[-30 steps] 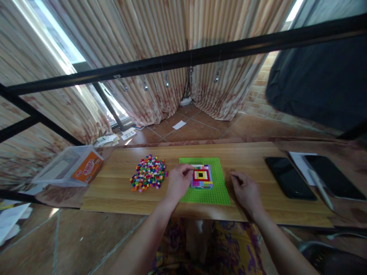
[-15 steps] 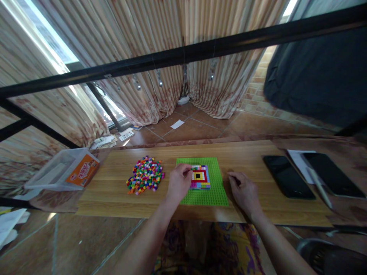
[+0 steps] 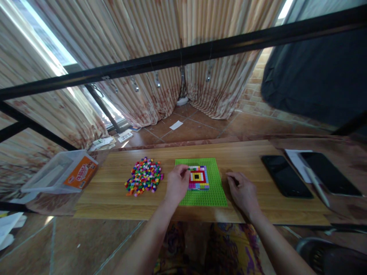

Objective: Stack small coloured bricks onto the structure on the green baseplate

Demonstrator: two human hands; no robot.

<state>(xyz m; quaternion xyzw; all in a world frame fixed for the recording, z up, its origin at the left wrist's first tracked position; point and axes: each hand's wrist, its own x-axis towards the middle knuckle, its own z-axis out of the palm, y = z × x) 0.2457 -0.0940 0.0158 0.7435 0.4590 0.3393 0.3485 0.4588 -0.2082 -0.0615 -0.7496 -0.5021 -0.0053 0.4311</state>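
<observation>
A green studded baseplate (image 3: 203, 198) lies on the wooden board, with a low square build of small toy bricks (image 3: 202, 186) on it. The build's top shows nested coloured squares: black centre, yellow, white and red, with a mixed-colour border. My left hand (image 3: 177, 185) is closed in a pinch at the build's upper left edge; its fingertips hide whatever they hold. Right of the baseplate, my right hand (image 3: 243, 191) rests on the board with loosely curled fingers and nothing visible in them. A heap of loose multicoloured bricks (image 3: 145, 175) lies to the left.
A clear plastic box (image 3: 51, 173) with an orange label stands at the left end of the wooden board (image 3: 114, 206). Toward the right lie two dark phones (image 3: 286, 175), white paper (image 3: 296, 160) and a white pen (image 3: 318, 187). A black metal bar (image 3: 169, 63) crosses beyond the board.
The whole view has shifted slightly. My left hand stays pinched at the build's upper left edge, and my right hand keeps its place on the board.
</observation>
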